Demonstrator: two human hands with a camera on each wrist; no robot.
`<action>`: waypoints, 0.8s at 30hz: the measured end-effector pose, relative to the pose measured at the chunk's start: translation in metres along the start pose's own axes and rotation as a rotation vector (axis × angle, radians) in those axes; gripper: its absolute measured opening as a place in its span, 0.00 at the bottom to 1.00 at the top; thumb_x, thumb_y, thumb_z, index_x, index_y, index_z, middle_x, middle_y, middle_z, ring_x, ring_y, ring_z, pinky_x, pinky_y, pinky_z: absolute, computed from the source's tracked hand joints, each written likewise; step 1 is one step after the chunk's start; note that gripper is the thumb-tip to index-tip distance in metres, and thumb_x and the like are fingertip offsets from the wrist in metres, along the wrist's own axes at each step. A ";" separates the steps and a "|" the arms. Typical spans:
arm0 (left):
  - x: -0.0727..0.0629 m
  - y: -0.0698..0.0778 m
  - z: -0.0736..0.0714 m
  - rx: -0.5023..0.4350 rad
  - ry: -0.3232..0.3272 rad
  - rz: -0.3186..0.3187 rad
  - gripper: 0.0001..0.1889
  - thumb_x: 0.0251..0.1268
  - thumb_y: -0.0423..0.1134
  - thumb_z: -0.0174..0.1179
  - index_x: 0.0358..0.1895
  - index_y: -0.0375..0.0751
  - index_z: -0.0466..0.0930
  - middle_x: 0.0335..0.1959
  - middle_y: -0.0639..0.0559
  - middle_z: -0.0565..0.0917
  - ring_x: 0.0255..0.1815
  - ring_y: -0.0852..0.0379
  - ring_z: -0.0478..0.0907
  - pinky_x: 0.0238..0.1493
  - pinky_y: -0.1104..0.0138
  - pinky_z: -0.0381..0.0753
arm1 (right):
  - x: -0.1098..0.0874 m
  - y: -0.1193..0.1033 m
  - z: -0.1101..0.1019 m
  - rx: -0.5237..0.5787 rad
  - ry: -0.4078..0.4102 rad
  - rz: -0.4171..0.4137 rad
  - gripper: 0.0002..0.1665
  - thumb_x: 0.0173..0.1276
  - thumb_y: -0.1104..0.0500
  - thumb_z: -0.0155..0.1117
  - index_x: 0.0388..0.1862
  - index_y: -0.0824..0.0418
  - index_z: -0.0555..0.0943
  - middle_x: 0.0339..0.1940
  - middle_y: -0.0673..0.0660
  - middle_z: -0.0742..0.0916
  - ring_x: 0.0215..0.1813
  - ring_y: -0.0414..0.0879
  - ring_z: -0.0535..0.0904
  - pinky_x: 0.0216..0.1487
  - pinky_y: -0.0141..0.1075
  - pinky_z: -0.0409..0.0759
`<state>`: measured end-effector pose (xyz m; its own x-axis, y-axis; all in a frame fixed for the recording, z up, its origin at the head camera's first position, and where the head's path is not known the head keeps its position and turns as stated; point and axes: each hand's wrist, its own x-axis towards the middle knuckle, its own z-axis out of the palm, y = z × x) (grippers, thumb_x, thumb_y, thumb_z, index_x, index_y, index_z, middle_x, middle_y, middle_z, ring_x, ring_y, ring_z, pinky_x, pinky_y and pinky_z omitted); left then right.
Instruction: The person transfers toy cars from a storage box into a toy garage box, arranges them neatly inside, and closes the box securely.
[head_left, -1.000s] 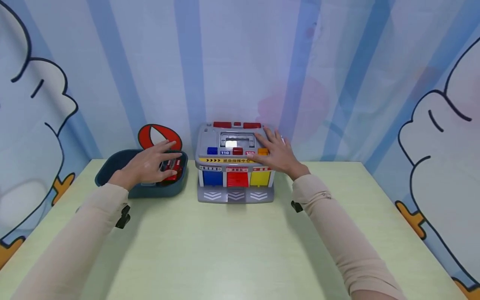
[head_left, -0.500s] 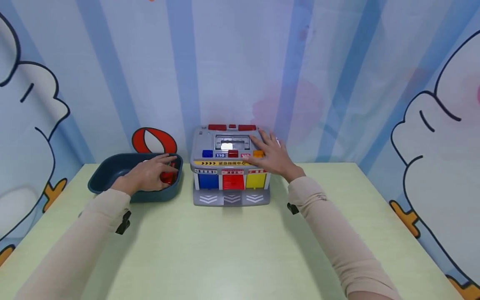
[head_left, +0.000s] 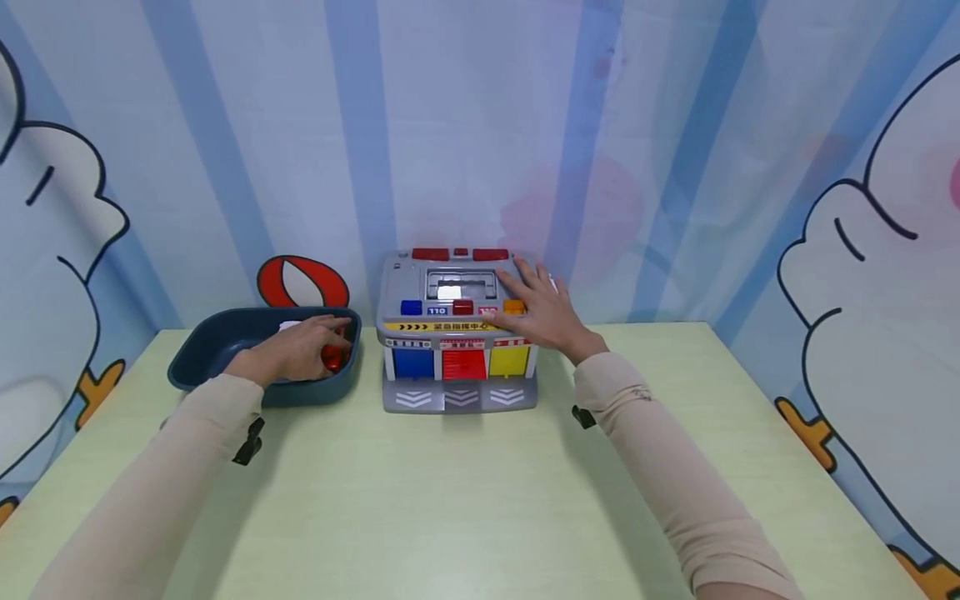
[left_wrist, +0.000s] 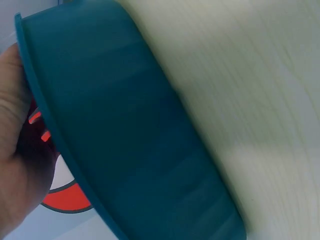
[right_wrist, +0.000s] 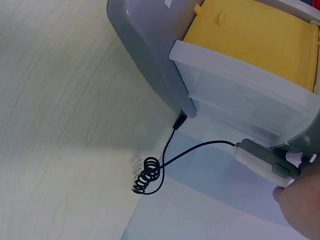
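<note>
My left hand [head_left: 296, 348] reaches into a dark blue-green bin [head_left: 315, 392] at the left, its fingers and thumb around a red toy car [head_left: 334, 357], mostly hidden by the hand. In the left wrist view, the bin's outer wall [left_wrist: 110, 120] covers most of the toy. A grey toy emergency station [head_left: 402, 287] with blue, red and yellow garage doors stands right of the bin. On the right side of its roof rests my right hand [head_left: 543, 312], fingers spread. The right wrist view shows the yellow door [right_wrist: 255, 37] from close by.
A white-and-grey handset [right_wrist: 265, 162] hangs at the station's side, its coiled black cord [right_wrist: 150, 172] reaching the tabletop. Something white [head_left: 288, 324] shows in the bin behind my left hand. A striped curtain [head_left: 465, 125] stands behind the pale green table [head_left: 465, 500].
My left hand has lowered into the bin, and its fingers have closed in around the red toy car. The right hand stays on the station roof. The head view has shifted slightly.
</note>
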<state>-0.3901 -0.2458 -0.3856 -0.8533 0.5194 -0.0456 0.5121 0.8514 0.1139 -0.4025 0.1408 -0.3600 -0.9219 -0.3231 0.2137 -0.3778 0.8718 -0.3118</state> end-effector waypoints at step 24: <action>0.008 -0.001 0.001 -0.069 -0.041 -0.021 0.23 0.52 0.25 0.67 0.54 0.39 0.86 0.71 0.31 0.70 0.68 0.31 0.69 0.62 0.40 0.76 | 0.001 0.002 0.001 0.024 0.006 -0.004 0.52 0.64 0.28 0.53 0.82 0.43 0.52 0.86 0.54 0.46 0.85 0.61 0.34 0.80 0.64 0.35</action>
<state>-0.3971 -0.2428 -0.3870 -0.8584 0.5051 -0.0894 0.4847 0.8558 0.1809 -0.4040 0.1424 -0.3612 -0.9199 -0.3245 0.2203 -0.3836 0.8612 -0.3334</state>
